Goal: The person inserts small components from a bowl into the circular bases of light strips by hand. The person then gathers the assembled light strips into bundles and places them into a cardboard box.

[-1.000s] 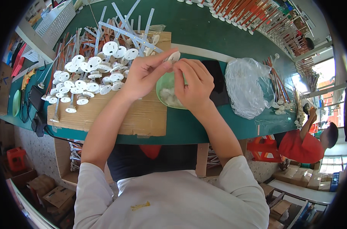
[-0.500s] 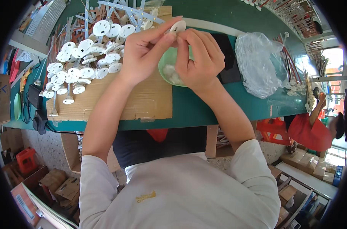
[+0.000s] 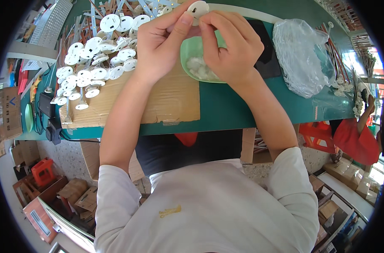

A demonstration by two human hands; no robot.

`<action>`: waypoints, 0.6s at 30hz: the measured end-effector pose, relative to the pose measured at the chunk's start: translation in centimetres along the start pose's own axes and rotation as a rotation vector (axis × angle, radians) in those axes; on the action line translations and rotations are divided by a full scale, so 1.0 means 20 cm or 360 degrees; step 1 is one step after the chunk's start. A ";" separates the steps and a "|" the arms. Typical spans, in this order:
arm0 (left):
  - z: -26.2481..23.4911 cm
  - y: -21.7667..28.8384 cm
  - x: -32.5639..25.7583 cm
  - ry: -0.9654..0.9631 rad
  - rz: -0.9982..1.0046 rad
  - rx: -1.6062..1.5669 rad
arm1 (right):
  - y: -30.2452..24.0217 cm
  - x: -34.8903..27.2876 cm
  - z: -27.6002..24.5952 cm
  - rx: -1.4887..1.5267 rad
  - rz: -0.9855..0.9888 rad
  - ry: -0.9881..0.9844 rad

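Admittedly, a light pinch on one white disc (image 3: 200,8)

The left hand (image 3: 158,48) has its grip clamped on the white disc with thumb and finger, up beyond the green bowl (image 3: 185,57) and well away from the front edge of the desk (image 3: 225,114). The right hand (image 3: 234,46) has thumb and index fingertips close together beside the disc's rim; whether they hold anything, I cannot tell. An off-centre push from that side could twist the disc loose, perhaps into the bowl. The right hand, so near the bowl, might also tip it; the left could scatter the disc pile (image 3: 98,74) by swinging toward the left edge of the cardboard (image 3: 175,101).

By the cardboard's right edge, the bowl contains whitish bits (image 3: 200,69), too blurred to name. Further right lies a crumpled clear bag (image 3: 299,63), contents uncertain. Below the desk's front edge, a carton (image 3: 247,147) holds thin strips (image 3: 259,145).
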State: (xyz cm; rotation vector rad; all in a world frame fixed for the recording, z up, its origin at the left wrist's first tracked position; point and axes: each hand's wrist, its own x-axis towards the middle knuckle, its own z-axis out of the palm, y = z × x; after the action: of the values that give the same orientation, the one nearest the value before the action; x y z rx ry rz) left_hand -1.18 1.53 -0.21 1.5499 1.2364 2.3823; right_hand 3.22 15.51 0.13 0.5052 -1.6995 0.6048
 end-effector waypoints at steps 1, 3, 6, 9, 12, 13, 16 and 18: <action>0.04 0.11 -0.02 0.0363 -0.0648 0.0382 | 0.00 0.00 0.01 -0.0067 -0.0127 0.0008; 0.05 0.12 -0.01 0.0365 -0.0624 0.0393 | -0.01 0.01 0.02 -0.0071 -0.0109 0.0006; 0.03 0.14 0.00 0.0345 -0.0580 0.0483 | -0.01 0.01 0.02 -0.0004 -0.0029 0.0001; -0.05 0.11 -0.04 0.0350 -0.0571 0.0476 | 0.00 0.02 -0.02 0.0178 0.0089 0.0034; -0.14 -0.01 -0.05 0.0331 -0.0604 0.0179 | -0.05 0.03 -0.02 0.0219 0.0158 0.0018; -0.14 -0.13 0.01 -0.0077 -0.0081 -0.0302 | -0.07 0.03 -0.02 0.0145 0.0186 -0.0039; 0.04 0.06 0.02 -0.0102 -0.0056 -0.0401 | -0.02 0.00 -0.02 -0.0014 0.0162 -0.0059; 0.02 0.06 0.02 0.0293 -0.0536 0.0014 | -0.02 0.00 -0.01 -0.0064 0.0094 -0.0025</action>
State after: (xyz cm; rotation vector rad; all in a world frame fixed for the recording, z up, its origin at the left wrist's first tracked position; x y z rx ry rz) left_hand -0.66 1.12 1.01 1.0394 1.4116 2.3350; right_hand 3.66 15.29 0.20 0.4333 -1.7428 0.6095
